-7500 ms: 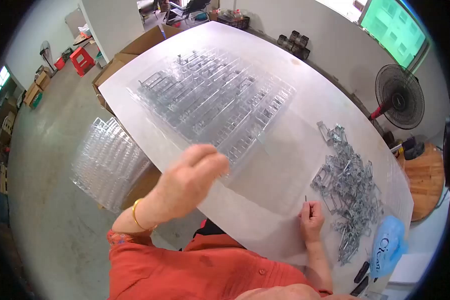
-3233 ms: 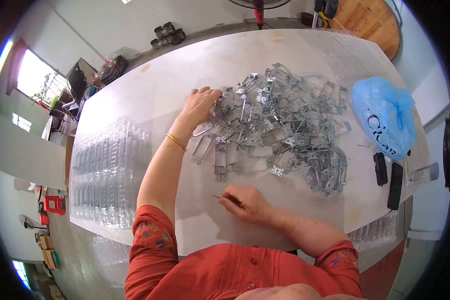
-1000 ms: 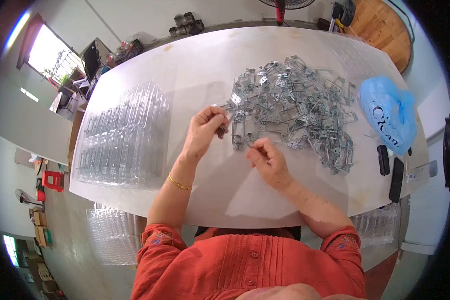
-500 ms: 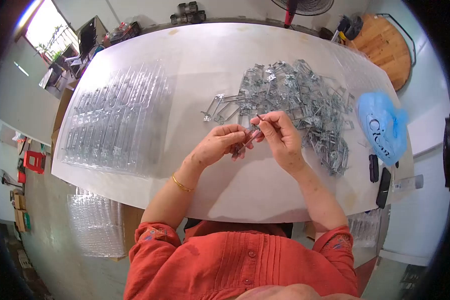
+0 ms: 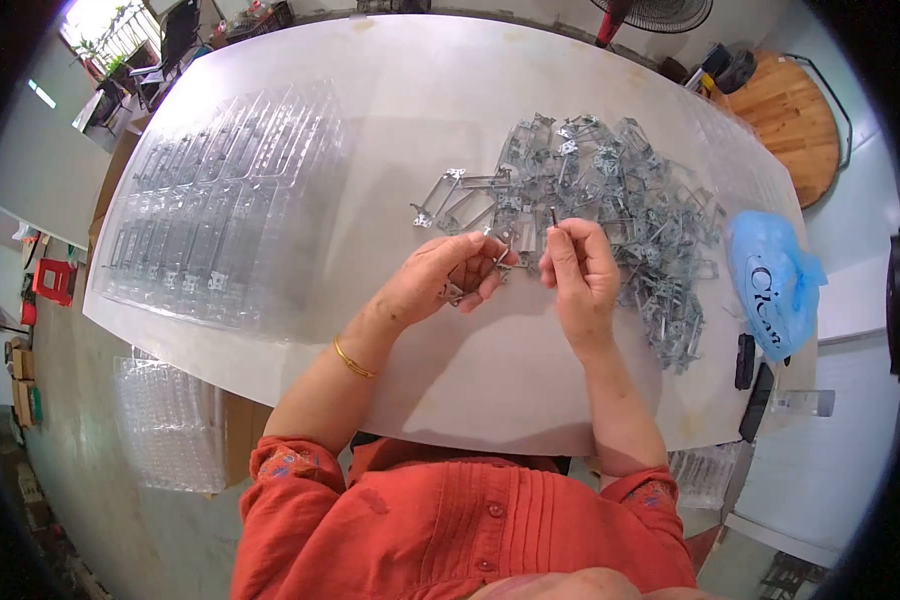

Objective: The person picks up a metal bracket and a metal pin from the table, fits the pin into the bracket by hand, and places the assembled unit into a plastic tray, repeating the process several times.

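My left hand [image 5: 440, 278], a gold bangle on its wrist, is closed around a small metal bracket [image 5: 457, 292], mostly hidden by the fingers. To its right and a short gap away, my right hand [image 5: 582, 275] pinches a thin dark rod-like piece [image 5: 553, 215] whose tip sticks up past the thumb. I cannot make out exactly what it is. Just beyond both hands lies a heap of silvery metal brackets [image 5: 660, 235]. Several looser brackets [image 5: 455, 195] lie at the heap's left side.
Clear plastic trays [image 5: 315, 185] holding rows of metal parts cover the left of the white table [image 5: 410, 90]. At the right edge are a blue plastic bag [image 5: 770, 280], a black object [image 5: 745, 360] and a clear bottle [image 5: 805, 403]. More clear trays [image 5: 170, 420] stand below the table's left.
My hands have moved apart: the right went slightly right with the dark piece, away from the bracket in the left. The left hand's fingers have loosened somewhat. The camera view has shifted.
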{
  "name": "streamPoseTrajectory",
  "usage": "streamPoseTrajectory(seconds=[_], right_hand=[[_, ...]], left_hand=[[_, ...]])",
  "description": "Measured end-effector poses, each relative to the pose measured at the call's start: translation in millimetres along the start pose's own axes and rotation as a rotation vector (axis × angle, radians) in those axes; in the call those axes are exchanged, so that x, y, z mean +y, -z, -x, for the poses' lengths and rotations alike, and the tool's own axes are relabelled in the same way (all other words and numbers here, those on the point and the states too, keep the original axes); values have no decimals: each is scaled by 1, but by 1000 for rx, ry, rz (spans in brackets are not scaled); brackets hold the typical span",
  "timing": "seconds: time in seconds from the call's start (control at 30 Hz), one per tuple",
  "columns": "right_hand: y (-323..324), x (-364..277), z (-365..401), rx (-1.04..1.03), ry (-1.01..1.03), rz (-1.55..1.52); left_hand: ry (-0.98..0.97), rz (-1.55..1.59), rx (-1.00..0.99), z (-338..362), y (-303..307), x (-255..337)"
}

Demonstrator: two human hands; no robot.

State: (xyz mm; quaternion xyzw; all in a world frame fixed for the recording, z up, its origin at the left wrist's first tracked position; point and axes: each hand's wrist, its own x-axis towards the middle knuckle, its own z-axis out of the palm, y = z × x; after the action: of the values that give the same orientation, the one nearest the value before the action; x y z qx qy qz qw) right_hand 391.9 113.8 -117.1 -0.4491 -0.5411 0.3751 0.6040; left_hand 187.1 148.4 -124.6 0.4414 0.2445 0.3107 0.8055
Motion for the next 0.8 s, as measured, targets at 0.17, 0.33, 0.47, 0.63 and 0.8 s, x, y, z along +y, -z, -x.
streamPoseTrajectory(seconds=[0.17,0.33,0.47,0.63,0.8], right_hand=[[3,-7,13,-23,-164,74],[2,-4,16,-117,-111,124],[1,-4,17,-120,-119,124],[2,-3,17,-117,-93,190],[5,-4,16,-125,-90,215]], left_hand=[[4,30,54,-3,1,-5],[42,-55,97,0,-5,0],[35,-96,87,1,-4,-1],[34,-180,108,2,-4,-1],[35,-261,103,3,2,0]])
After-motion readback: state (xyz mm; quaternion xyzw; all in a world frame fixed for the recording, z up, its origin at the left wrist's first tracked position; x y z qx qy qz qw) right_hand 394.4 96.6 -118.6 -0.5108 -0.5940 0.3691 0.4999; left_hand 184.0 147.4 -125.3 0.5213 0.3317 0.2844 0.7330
